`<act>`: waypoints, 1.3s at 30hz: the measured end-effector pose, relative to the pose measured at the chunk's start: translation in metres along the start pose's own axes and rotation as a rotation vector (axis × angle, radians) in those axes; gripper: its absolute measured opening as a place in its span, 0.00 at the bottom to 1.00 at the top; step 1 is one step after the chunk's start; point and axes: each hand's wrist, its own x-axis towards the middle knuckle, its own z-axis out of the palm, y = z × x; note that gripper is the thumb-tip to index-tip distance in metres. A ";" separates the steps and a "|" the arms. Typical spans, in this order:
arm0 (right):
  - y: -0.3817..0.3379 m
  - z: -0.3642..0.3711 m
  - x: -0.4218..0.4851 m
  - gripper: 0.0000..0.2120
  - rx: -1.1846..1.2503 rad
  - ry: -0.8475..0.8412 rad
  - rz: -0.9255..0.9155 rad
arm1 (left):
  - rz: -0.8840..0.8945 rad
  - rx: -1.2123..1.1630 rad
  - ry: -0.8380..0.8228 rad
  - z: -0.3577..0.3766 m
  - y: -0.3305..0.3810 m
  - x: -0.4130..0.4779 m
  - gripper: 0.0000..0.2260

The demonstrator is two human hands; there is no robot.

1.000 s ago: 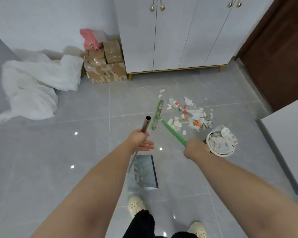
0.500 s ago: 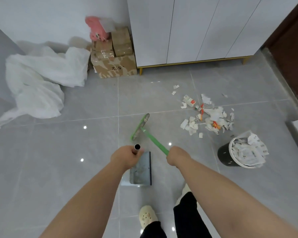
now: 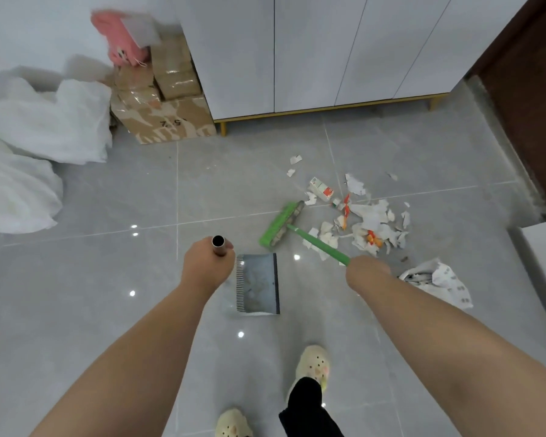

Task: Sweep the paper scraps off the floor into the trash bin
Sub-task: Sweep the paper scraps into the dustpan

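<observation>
Torn paper scraps (image 3: 371,220) lie in a heap on the grey tile floor, right of centre. My right hand (image 3: 364,271) grips the green handle of a broom (image 3: 281,225), whose head sits at the left edge of the heap. My left hand (image 3: 207,268) grips the metal pole of a grey dustpan (image 3: 257,283) that rests on the floor between my arms. The trash bin (image 3: 435,280), stuffed with paper, shows just past my right forearm, which hides most of it.
A white cabinet (image 3: 312,52) on gold legs stands ahead. Cardboard boxes (image 3: 164,102) with a pink item on top sit to its left, beside a crumpled white sheet (image 3: 32,143). A dark door (image 3: 530,89) is at right. My feet in pale clogs (image 3: 312,365) are below.
The broom head has swung from the left back toward the scrap heap. The view has shifted, so the bin now lies closer to my right forearm. The dustpan stays on the floor.
</observation>
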 end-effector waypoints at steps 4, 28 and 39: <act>0.045 -0.014 0.023 0.20 -0.002 0.000 0.036 | -0.001 0.005 0.089 0.012 0.038 0.025 0.11; -0.083 -0.089 0.147 0.17 0.272 -0.132 -0.101 | -0.069 0.013 -0.168 0.023 0.058 0.155 0.12; -0.045 0.043 0.050 0.16 0.383 -0.187 0.026 | -0.060 0.011 -0.232 0.018 0.022 0.124 0.11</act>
